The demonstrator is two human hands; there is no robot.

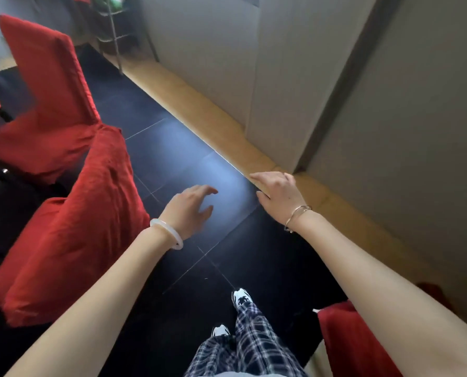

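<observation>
Dark, glossy floor tiles [172, 148] run through the middle of the frame as you stand over them, both arms stretched forward. Your left hand [190, 210], at centre, hovers above the tiles with fingers loosely spread and slightly bent, grasping nothing; the nearest red-covered chair [72, 232] stands just to its left, not touching it. Your right hand [277, 197], right of centre, is likewise relaxed and empty, palm down, its fingertips over the edge of the tan floor strip [199, 104] that runs diagonally from upper centre toward lower right. A pale bangle [167, 234] circles your left wrist, thin metal bracelets [297, 216] your right. A second red-covered chair [47, 85] stands at upper left, behind the first. Grey wall panels [403, 118] fill the upper right, beside the strip. At bottom centre your plaid trousers [254, 344] and white-and-black sneakers [241, 296] show over the tiles, one foot ahead of the other. A red fabric shape [349, 344] sits at lower right, partly hidden by your right forearm. A metal rack [115, 31] stands at top centre, blurred.
</observation>
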